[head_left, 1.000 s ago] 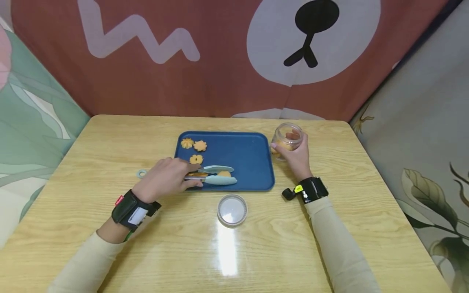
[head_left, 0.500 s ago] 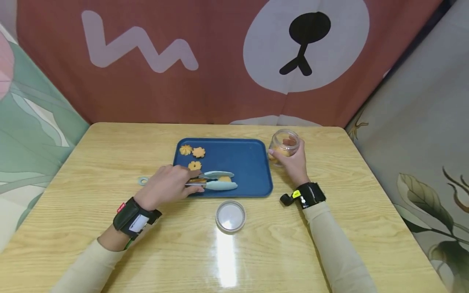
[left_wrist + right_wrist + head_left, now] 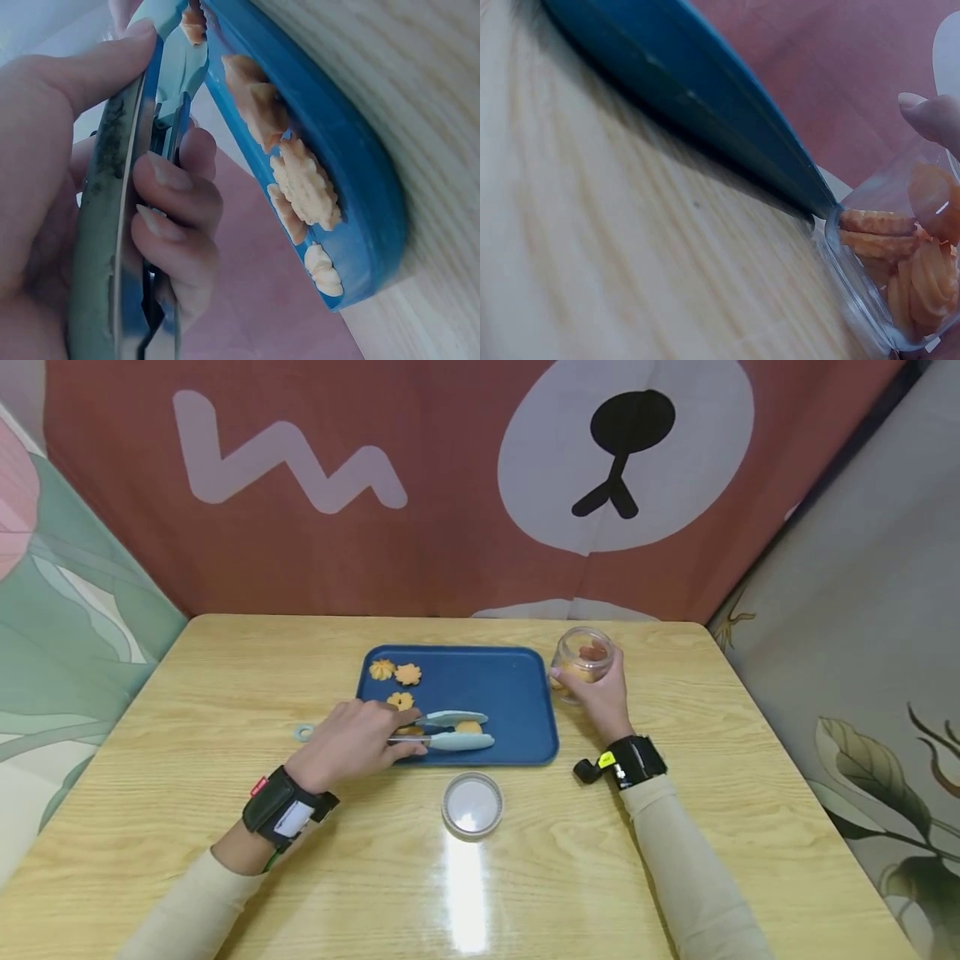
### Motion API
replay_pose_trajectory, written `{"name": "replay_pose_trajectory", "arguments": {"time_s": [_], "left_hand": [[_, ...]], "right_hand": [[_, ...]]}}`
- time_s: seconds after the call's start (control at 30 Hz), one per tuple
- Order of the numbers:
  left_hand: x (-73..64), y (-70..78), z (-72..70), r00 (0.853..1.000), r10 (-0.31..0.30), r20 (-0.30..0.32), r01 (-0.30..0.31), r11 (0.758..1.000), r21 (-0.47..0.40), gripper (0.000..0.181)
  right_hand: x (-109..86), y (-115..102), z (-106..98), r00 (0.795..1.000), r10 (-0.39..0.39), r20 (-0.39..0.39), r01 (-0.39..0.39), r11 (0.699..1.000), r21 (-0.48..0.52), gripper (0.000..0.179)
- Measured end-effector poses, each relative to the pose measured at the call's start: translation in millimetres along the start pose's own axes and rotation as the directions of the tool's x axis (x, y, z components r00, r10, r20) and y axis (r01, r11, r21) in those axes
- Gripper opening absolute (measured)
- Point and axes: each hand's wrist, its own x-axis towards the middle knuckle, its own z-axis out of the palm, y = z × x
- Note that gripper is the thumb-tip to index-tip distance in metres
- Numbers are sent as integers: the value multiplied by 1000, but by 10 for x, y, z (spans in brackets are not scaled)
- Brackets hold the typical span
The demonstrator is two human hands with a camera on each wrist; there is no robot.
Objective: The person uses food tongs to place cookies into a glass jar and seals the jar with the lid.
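My left hand (image 3: pixel 352 743) grips a pair of tongs (image 3: pixel 461 741) with pale blue tips, low over the front of the blue tray (image 3: pixel 510 693). Between the tips sits a cookie (image 3: pixel 468 727); whether it is lifted off the tray I cannot tell. In the left wrist view, thumb and fingers wrap the tongs' metal handles (image 3: pixel 127 187). My right hand (image 3: pixel 609 697) holds a clear open jar (image 3: pixel 577 652) beside the tray's right edge. Several cookies (image 3: pixel 922 285) are inside the jar. Other flower-shaped cookies (image 3: pixel 407 674) lie at the tray's left side, partly hidden by my left hand.
A round clear lid (image 3: pixel 472 806) lies on the wooden table (image 3: pixel 570 877) in front of the tray. The tongs' ring end (image 3: pixel 303 732) sticks out left of my hand. Behind the table stands a reddish-brown printed backdrop (image 3: pixel 450 560).
My left hand and the tongs have shifted slightly right, and the cookie between the tips with them. The right hand keeps its hold on the jar. The head view has tilted a little.
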Motion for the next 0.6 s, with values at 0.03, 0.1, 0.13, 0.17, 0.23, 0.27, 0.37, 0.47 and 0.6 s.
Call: {"name": "replay_pose_trajectory", "arguments": {"time_s": [0.03,0.1,0.13,0.17,0.23,0.27,0.37,0.47,0.6], "left_hand": [[-3,-2,2,1000,1,-3,-1,1000,0,50],[0,-5,1,1000,3,-13,-3,1000,-1,50],[11,-2,1,1000,4,-20,-4,1000,-6,50],[24,2,-1,1000,4,-26,-4,1000,-5,49],[55,13,-13,999,6,-38,-6,1000,-13,49],[72,20,-19,999,7,-42,-8,1000,-16,49],[129,49,-47,998,20,-53,-22,999,-28,51],[195,79,-71,996,43,-74,-46,998,-33,53],[296,107,-101,991,66,-117,-70,997,-31,52]], "right_hand": [[-3,-2,5,1000,0,0,0,1000,0,85],[-5,-2,12,1000,1,-1,-1,1000,-5,84],[-2,-2,6,1000,0,-2,0,1000,-5,84],[2,-1,0,1000,-1,-4,1,1000,-6,83],[11,6,-12,1000,-5,-5,5,1000,-7,83],[15,8,-16,1000,-7,-6,7,1000,-6,82],[20,11,-22,1000,-8,-7,8,1000,-6,81],[15,12,-14,1000,-3,-7,3,1000,-4,81],[15,52,10,1000,9,-3,-9,1000,0,81]]}}
